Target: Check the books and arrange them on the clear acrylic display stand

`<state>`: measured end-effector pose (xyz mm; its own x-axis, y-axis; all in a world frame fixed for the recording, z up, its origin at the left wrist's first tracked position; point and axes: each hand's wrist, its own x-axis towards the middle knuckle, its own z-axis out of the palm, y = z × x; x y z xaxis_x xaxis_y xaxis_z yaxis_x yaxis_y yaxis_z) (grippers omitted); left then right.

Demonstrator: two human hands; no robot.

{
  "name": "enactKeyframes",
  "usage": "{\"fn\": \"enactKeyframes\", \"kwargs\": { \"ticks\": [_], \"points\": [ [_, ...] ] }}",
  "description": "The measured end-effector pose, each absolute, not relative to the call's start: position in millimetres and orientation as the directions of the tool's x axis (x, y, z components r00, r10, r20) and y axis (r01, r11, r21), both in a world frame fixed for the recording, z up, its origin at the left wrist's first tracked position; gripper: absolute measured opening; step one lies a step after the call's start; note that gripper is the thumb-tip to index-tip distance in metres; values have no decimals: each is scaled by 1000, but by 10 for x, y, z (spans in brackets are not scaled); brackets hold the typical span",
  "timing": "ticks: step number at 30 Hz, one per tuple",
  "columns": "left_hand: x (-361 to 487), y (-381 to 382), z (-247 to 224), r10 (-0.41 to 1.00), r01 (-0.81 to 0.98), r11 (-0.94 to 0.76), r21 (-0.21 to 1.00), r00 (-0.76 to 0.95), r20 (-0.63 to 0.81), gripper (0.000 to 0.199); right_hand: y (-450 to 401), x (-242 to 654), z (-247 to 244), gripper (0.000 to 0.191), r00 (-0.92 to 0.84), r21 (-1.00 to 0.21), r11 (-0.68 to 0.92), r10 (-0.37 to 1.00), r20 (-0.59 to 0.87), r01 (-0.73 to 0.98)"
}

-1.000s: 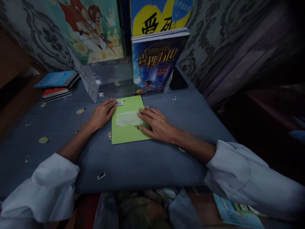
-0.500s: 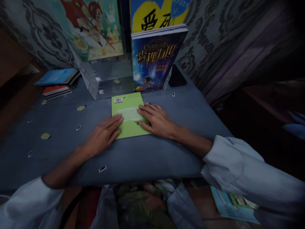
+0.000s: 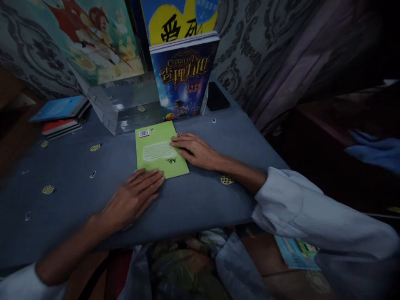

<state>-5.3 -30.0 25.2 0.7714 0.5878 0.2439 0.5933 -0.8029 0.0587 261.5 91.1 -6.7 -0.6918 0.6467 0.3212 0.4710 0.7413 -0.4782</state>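
A thin green book [image 3: 159,139] lies on the dark blue tablecloth [image 3: 200,200], its back cover with the barcode facing up. My left hand [image 3: 134,198] rests flat with fingers stretched out, the fingertips over the book's near left corner. At the book's right edge lies my right hand [image 3: 198,152], its fingers extended and their tips on the cover. Neither hand grips anything. Just beyond the green book stands a clear acrylic stand [image 3: 106,118].
The stand bears a blue Charlie IX book [image 3: 186,83], a yellow-and-blue book [image 3: 162,21] behind it and a picture book [image 3: 103,46]. Several books [image 3: 59,108] are stacked at the left. A black phone [image 3: 218,96] lies right of the stand. Another book [image 3: 295,252] lies below the table's edge.
My left hand has slid from the book's left edge to its near left corner. My right hand's fingers have drawn closer together at the right edge. The whole view has shifted slightly.
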Motion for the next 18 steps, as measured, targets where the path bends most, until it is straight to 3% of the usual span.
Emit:
{"fn": "enactKeyframes", "kwargs": {
  "ticks": [9, 18],
  "points": [
    [498, -62, 214, 480, 491, -871, 28, 835, 269, 44, 892, 2590, -81, 39, -672, -471, 742, 653, 349, 477],
    [486, 122, 369, 514, 499, -858, 125, 828, 225, 37, 855, 2599, -98, 37, -653, -439, 760, 643, 400, 479]
  ]
}}
